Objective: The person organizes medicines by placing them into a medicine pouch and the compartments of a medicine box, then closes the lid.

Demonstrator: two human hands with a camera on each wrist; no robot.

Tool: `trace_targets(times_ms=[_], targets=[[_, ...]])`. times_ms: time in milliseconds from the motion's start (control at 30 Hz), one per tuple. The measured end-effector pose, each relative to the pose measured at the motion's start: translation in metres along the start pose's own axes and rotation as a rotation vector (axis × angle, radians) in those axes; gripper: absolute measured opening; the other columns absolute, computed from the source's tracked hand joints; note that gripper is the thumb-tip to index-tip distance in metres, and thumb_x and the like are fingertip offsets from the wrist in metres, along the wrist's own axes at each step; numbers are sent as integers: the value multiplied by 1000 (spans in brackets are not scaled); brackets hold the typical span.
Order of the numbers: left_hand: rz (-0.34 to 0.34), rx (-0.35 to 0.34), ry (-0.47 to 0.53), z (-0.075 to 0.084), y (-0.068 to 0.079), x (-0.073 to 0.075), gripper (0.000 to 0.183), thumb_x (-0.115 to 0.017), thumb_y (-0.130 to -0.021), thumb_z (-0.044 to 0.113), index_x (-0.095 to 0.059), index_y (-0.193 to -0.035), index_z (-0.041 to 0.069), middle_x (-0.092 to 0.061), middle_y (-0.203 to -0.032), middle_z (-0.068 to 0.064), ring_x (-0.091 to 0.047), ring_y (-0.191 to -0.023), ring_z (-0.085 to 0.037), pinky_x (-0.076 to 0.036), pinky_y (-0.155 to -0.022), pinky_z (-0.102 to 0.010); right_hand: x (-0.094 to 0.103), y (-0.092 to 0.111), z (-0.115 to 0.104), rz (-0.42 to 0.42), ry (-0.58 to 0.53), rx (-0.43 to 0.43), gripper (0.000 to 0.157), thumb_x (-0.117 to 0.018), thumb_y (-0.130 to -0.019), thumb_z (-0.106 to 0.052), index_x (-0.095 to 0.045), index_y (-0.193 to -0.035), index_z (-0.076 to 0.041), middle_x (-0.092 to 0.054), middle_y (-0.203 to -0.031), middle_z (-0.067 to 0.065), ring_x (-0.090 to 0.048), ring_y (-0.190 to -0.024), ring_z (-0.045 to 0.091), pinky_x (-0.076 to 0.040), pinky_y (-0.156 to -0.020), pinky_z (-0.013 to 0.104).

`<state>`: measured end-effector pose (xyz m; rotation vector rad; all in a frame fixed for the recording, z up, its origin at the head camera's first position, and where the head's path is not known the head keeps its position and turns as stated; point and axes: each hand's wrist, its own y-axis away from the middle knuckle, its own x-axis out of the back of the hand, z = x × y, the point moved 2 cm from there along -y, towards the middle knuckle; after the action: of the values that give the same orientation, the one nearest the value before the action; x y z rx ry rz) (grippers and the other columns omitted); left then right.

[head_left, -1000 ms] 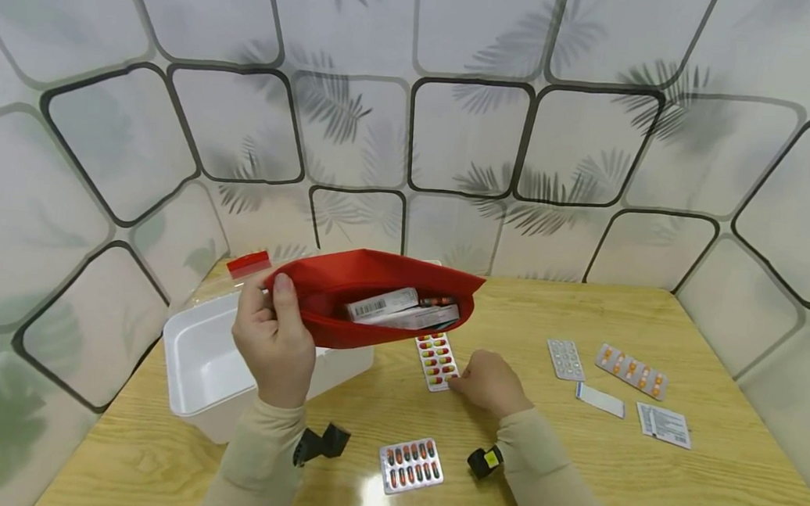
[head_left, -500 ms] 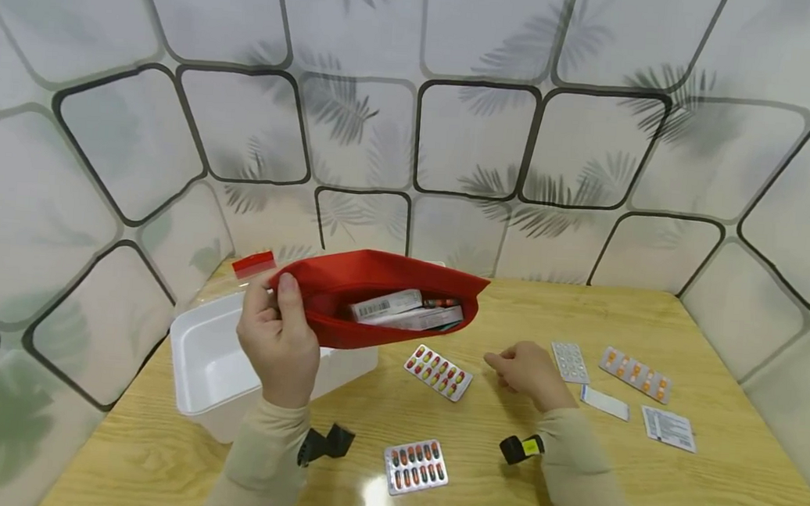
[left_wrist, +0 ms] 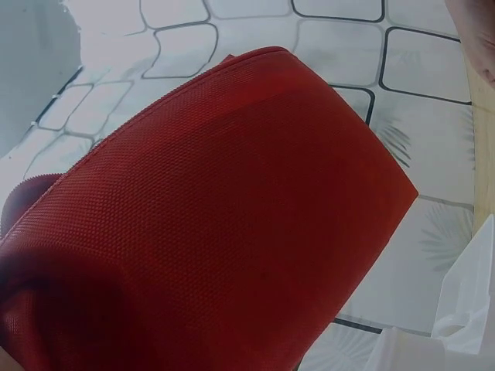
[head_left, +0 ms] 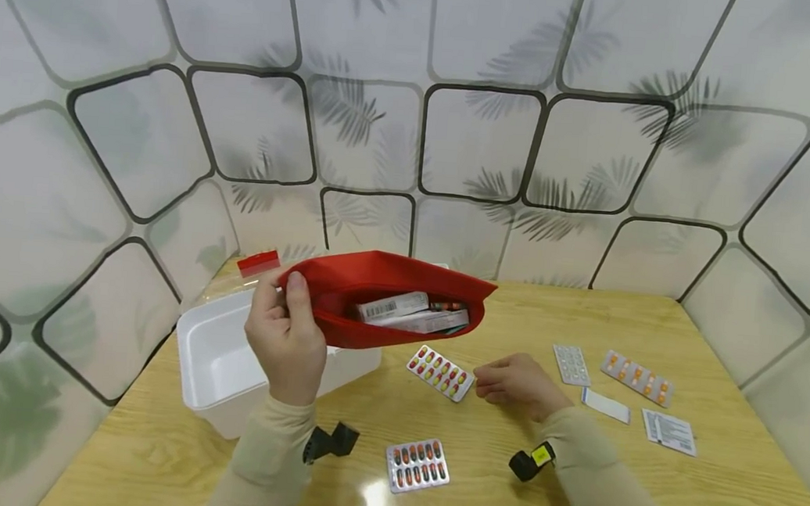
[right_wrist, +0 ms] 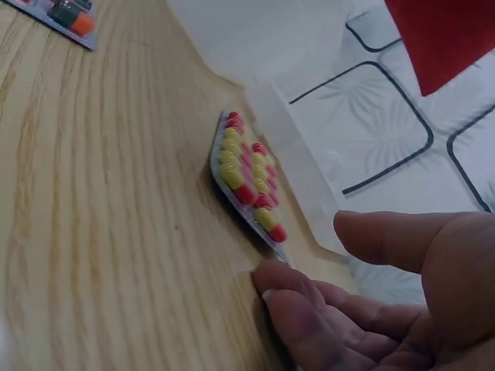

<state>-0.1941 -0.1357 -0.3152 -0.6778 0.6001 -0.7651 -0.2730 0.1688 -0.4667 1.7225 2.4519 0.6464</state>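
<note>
My left hand (head_left: 288,343) grips the left end of a red zip pouch (head_left: 382,271), thumb on its rim. White medicine boxes (head_left: 401,309) show through the pouch's gaping mouth, with a strip of dark and orange capsules beside them. My right hand (head_left: 519,386) is low over the table, its fingertips at the right end of a blister pack of red and yellow capsules (head_left: 440,372). In the right wrist view the thumb stands away from the fingers, and the red and yellow blister pack (right_wrist: 246,174) lies just past them; contact is unclear.
Near the front lies a blister pack of dark and orange capsules (head_left: 417,465). A white plastic bin (head_left: 218,350) stands left, with a red-topped clear bag (head_left: 258,263) behind. To the right are a clear-pill blister (head_left: 571,365), an orange-pill blister (head_left: 638,377), a white strip (head_left: 606,405) and a printed sachet (head_left: 669,431).
The red and yellow blister pack has turned from near upright to slanting. My right hand let go of it, drew right, then came back to its end. The left hand keeps the pouch raised.
</note>
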Motion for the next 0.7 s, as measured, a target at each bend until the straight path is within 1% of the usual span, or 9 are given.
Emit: trace_targets(times_ms=[167,267,367,500,633,700], targets=[[-14,-2,-3,0,3,-1,17,-53,-97,4,-65,-100,-7,-66,-81,-8,-62,-65,-16,-53,-58,-22,-9,-7,0,144,174,-6,26,-73,-85,-16,-71,-99,5,-71,-79,11,-68,-72,17,-57,-66,30],[-21,-4,6,1,3,-2,16,-53,-97,4,-65,-99,-7,-66,-81,-9,-62,-65,-16,-53,-58,-22,-13,-10,-1,195,284,8,19,-75,-83,-16,-74,-92,1,-70,-73,7,-67,-67,14,-55,-61,27],[-28,-7,11,2,4,-3,16,-53,-97,4,-64,-98,-7,-66,-81,-9,-61,-64,-16,-53,-57,-22,-16,-13,-2,220,378,29,12,-77,-81,-15,-75,-82,-4,-69,-68,3,-62,-62,11,-50,-56,24],[-27,-13,8,3,5,-3,16,-53,-96,3,-64,-97,-8,-66,-79,-10,-60,-61,-15,-51,-54,-20,-19,-15,-2,247,443,58,7,-78,-77,-10,-73,-74,-6,-66,-62,1,-57,-58,10,-44,-52,23],[-24,-18,5,3,5,-3,16,-53,-96,3,-64,-96,-7,-66,-78,-9,-58,-60,-14,-50,-53,-19,-21,-16,-4,270,495,67,5,-77,-73,-7,-72,-72,-7,-64,-60,-1,-56,-57,11,-43,-52,23],[-24,-19,7,3,5,-4,16,-53,-96,3,-64,-96,-7,-66,-77,-9,-58,-60,-14,-50,-53,-19,-21,-15,-6,281,532,66,6,-77,-73,-10,-72,-71,-8,-63,-60,-2,-55,-58,12,-42,-52,24]])
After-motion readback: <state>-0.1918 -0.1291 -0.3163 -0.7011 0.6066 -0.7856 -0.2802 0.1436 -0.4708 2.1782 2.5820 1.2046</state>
